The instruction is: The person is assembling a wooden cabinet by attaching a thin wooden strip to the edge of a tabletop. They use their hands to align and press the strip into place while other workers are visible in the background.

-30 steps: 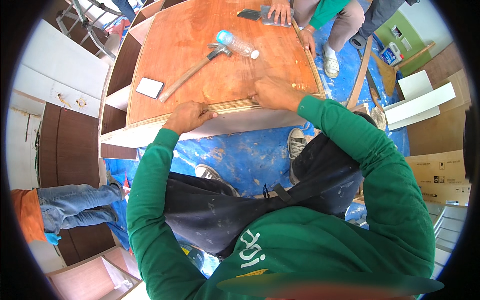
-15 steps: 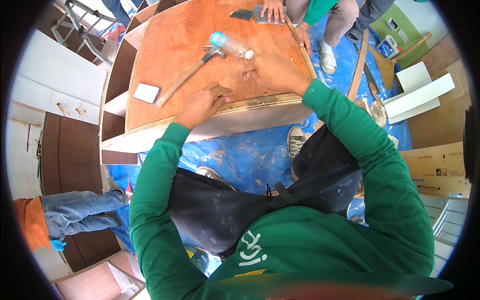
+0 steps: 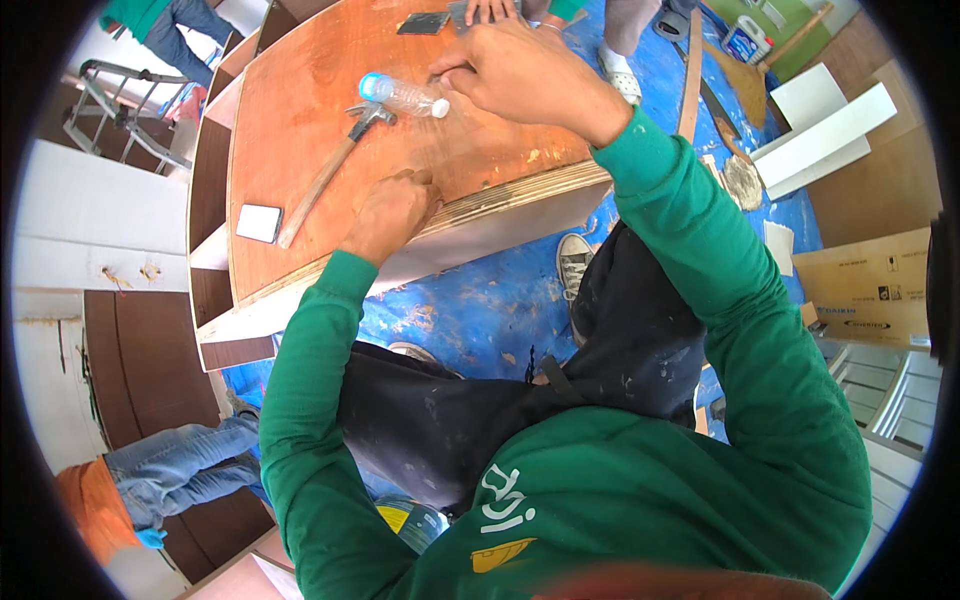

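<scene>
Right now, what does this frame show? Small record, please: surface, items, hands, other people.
surface: orange-brown plywood panel
items: wooden-handled claw hammer; clear plastic bottle; white-faced rectangular object
left hand: fingers curled, at the panel's near edge
right hand: over the panel, near the bottle; grip unclear
other people: co-worker's hand at the panel's far side; person in orange top and blue jeans at left
</scene>
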Motion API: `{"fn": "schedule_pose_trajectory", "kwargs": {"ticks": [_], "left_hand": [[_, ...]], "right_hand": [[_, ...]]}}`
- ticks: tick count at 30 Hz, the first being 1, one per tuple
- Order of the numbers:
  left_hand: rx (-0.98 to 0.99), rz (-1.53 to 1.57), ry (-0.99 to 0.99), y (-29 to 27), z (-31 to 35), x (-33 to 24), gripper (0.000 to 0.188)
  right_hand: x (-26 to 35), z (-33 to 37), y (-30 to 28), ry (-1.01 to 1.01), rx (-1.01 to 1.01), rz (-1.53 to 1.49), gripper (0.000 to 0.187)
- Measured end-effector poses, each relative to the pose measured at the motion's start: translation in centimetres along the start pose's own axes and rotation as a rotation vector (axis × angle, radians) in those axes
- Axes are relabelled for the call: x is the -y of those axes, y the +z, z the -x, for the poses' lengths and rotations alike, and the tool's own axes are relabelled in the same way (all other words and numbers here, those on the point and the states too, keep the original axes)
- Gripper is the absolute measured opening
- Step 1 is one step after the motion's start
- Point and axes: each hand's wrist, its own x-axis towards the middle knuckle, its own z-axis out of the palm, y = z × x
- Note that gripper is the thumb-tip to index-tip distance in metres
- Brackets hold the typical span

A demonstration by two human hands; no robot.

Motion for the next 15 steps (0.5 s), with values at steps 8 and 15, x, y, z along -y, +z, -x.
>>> {"fn": "schedule_pose_trajectory", "kwargs": {"ticks": [8,15], "left_hand": [[0.002,-0.224,0.040,1.0,-0.8,-1.9,0.009],[0.046,-0.069,-0.093,2.1,-0.8,-1.4,0.021]], "right_hand": [[-0.7,-0.4,0.2,0.012,-0.022,-0.106,0.031],[0.1,-0.3,0.1,0.131,0.069,0.021,0.031]]}}
